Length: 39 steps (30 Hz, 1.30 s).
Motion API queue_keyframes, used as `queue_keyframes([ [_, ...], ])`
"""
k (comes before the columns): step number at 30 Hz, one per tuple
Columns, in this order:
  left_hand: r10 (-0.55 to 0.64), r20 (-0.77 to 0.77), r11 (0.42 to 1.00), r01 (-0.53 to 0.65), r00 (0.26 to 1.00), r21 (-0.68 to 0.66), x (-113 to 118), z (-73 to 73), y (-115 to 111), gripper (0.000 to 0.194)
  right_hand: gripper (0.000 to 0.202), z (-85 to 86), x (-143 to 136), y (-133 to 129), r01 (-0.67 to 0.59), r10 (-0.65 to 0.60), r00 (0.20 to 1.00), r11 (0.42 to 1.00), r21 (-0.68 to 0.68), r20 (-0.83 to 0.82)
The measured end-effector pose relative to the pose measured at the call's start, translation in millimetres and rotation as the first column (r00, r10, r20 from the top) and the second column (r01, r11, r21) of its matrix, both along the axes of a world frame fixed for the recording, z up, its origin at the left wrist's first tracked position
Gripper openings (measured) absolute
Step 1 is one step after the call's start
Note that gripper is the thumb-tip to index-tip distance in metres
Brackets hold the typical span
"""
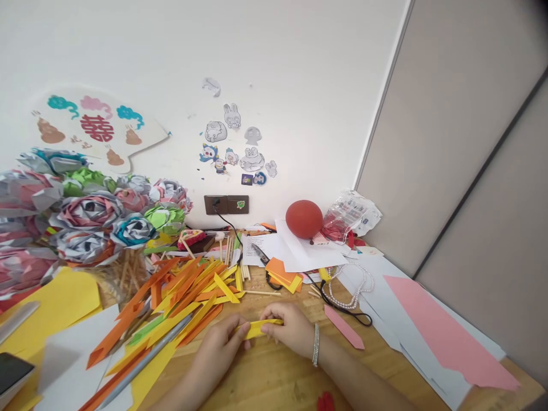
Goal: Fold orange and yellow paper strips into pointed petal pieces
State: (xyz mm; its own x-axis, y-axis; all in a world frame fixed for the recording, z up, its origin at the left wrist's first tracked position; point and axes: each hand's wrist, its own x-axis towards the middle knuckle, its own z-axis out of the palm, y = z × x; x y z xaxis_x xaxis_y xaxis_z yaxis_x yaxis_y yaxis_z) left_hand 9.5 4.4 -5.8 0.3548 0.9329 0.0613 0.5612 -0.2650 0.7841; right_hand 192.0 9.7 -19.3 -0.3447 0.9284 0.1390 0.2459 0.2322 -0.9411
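Note:
A narrow folded strip of yellow paper [256, 329] spans the gap between my hands, just above the wooden table. My left hand [225, 337] pinches its left end between thumb and fingers. At the other end, my right hand [287, 325] is closed on it with thumb and curled fingers, a beaded bracelet on the wrist. Left of my hands lies a heap of folded orange and yellow paper strips [188, 291], with a grey rod-like tool [149, 359] across it. A pink paper strip [343, 326] rests on the table to the right of my right hand.
Paper flowers [89, 211] stand bunched at the left. Scissors [260, 254], orange and yellow paper squares [283, 275] and a red balloon [303, 219] are toward the wall. Pearl strings [357, 291], a black cord and pink and white sheets [445, 331] occupy the right side.

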Motion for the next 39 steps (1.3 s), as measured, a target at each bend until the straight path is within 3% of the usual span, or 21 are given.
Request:
queue_keyframes([
  [4, -0.001, 0.038, 0.999, 0.002, 0.999, -0.038, 0.7, 0.4, -0.5, 0.039, 0.007, 2.8, -0.7, -0.3, 0.034, -0.038, 0.999, 0.995, 0.098, 0.037],
  [9, -0.013, 0.046, 1.0, 0.014, 0.999, -0.009, 3.4, 3.7, -2.6, 0.035, 0.006, 0.6, -1.6, -0.5, 0.028, -0.028, 0.999, 0.999, -0.015, -0.016],
  [15, -0.041, 0.034, 0.999, 0.042, 0.999, -0.023, -0.6, 1.0, 1.2, 0.034, 0.007, -1.9, 1.8, 0.5, -0.01, 0.01, 1.0, 1.0, -0.02, -0.03],
  [20, -0.126, 0.323, 0.957, 0.2, 0.938, -0.208, -7.7, -5.7, 5.9, 0.037, 0.019, -0.2, 6.9, 1.9, -0.097, 0.092, 0.994, 0.991, -0.087, -0.058],
  [23, -0.059, 0.492, 0.93, 0.226, 0.869, -0.289, -8.9, -3.8, 5.6, 0.042, 0.033, 0.0, 7.0, 3.3, -0.166, 0.141, 0.973, 0.977, -0.134, -0.181],
  [26, 0.004, 0.549, 0.927, 0.203, 0.836, -0.314, -10.2, -1.9, 4.3, 0.038, 0.039, -1.1, 6.1, 5.3, -0.202, 0.161, 0.95, 0.971, -0.131, -0.269],
  [31, 0.011, 0.553, 0.936, 0.186, 0.833, -0.299, -13.0, -2.3, 4.9, 0.036, 0.042, -1.0, 7.8, 6.0, -0.184, 0.136, 0.939, 0.975, -0.124, -0.317],
  [36, -0.04, 0.446, 0.961, 0.156, 0.894, -0.228, -12.3, -0.2, 8.6, 0.043, 0.04, -1.3, 8.7, 4.5, -0.162, 0.124, 0.94, 0.982, -0.095, -0.316],
  [39, -0.039, 0.404, 0.967, 0.136, 0.914, -0.216, -11.5, 1.5, 10.6, 0.059, 0.038, -2.2, 7.0, 5.0, -0.113, 0.086, 0.952, 0.991, -0.076, -0.293],
])
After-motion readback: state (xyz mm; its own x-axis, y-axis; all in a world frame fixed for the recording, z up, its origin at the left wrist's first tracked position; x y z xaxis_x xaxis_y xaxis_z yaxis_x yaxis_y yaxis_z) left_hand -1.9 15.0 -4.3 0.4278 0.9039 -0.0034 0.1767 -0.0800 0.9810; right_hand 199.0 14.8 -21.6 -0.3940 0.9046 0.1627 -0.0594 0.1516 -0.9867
